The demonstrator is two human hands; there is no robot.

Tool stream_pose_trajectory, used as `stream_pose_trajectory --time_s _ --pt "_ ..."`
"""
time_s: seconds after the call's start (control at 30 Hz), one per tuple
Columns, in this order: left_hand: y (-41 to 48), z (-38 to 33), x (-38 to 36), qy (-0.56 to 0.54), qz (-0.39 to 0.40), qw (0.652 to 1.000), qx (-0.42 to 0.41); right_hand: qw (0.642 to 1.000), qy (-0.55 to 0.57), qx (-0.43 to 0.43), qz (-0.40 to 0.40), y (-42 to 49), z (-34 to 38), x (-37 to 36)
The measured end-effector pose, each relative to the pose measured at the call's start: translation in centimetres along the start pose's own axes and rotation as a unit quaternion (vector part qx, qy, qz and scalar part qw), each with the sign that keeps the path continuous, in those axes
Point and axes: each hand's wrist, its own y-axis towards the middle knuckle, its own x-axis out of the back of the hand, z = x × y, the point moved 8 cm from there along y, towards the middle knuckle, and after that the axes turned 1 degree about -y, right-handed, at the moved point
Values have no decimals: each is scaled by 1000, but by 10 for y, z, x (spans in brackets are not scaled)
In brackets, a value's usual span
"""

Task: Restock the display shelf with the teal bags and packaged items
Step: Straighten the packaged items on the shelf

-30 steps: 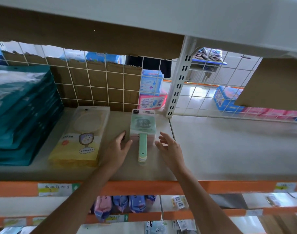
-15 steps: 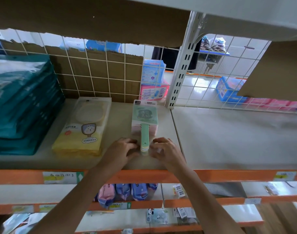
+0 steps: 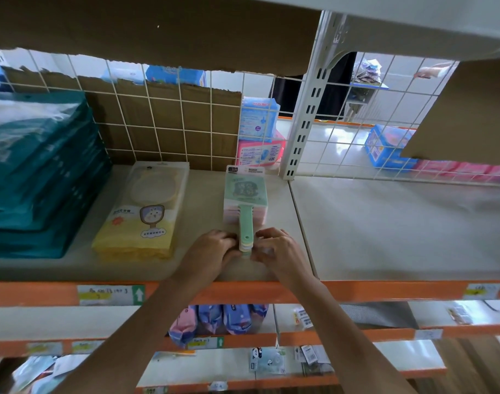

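A stack of packaged hand mirrors (image 3: 245, 203), the top one mint green with a long handle, lies on the grey shelf (image 3: 385, 231) near its middle seam. My left hand (image 3: 212, 251) and my right hand (image 3: 280, 251) flank the near end of the handles, fingers curled against both sides of the stack. A tall pile of teal bags (image 3: 41, 172) fills the shelf's left end. Between them lies a stack of yellow packaged items (image 3: 142, 214).
A white wire grid (image 3: 169, 115) backed with brown cardboard closes the shelf's rear, with a white upright post (image 3: 308, 115) beside it. The orange front rail (image 3: 356, 291) carries price labels. Lower shelves hold small packets (image 3: 217, 319). Blue and pink packs (image 3: 258, 132) sit behind the grid.
Both hands drew back from the mirror heads to the handle ends and closed in against them. The view has shifted slightly closer.
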Motion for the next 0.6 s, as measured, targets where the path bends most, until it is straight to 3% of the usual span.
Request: stream_pose_trajectory --time_s 0.6 --pt "-2 0 3 12 -39 999 -15 998 -2 66 -21 -8 13 7"
